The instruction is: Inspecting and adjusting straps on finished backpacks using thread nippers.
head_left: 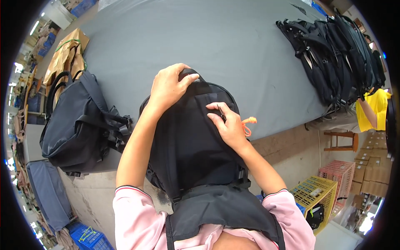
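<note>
A black backpack rests at the near edge of the grey-covered table, its strap side facing up and its lower end against my dark apron. My left hand is closed around the loop handle at its top. Over the right shoulder strap, my right hand pinches a small dark tool, mostly covered by the fingers; its exact kind cannot be made out. A knotted orange cord sticks out beside that hand.
Another black backpack stands at the left table edge, with brown paper behind it. Several black backpacks are stacked at the right, by a person in yellow. Yellow and pink crates sit below right.
</note>
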`<state>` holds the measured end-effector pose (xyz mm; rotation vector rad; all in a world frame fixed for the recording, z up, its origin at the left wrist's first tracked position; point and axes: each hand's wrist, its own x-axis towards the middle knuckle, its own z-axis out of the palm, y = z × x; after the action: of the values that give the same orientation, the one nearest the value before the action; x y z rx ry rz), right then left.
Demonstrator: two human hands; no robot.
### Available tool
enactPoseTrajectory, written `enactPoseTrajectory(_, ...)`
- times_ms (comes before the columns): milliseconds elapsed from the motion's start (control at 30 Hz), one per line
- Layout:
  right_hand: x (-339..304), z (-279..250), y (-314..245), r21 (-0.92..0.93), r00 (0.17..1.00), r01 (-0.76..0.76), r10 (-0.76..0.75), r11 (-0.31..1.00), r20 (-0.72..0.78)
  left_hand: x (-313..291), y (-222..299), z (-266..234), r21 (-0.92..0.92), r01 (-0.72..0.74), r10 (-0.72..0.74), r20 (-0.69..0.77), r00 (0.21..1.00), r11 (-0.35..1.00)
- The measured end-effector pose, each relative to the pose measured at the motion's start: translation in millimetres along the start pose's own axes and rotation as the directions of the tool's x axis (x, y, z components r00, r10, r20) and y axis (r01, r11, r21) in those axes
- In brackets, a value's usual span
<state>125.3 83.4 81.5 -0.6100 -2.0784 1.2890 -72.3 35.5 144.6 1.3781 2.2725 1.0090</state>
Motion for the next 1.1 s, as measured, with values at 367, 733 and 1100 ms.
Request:
enactPoseTrajectory(367, 78.6, -15.6, -7.7, -0.208, 0.996, 0.062, -0.073, 0.976, -0.048, 53.5, -43.5, 6.9, -0.423, 0.149, 0.068, 0.456, 0.887, 0.894)
enactPoseTrajectory(733, 108.6, 8.2, 20.6, -0.365, 0.989, 0.084, -0.032, 0.927, 0.146, 44.1, -68.2, 35.6, -0.671, 0.408, -0.098, 0.449, 0.888, 0.619)
enactPoseTrajectory(1100, 93.4, 5.5, 13.2, -0.426, 0.985, -0.12, 0.162, 0.897, 0.064, 40.2, -92.3, 49.4, -0.739, 0.504, -0.135, 0.501, 0.855, 0.447)
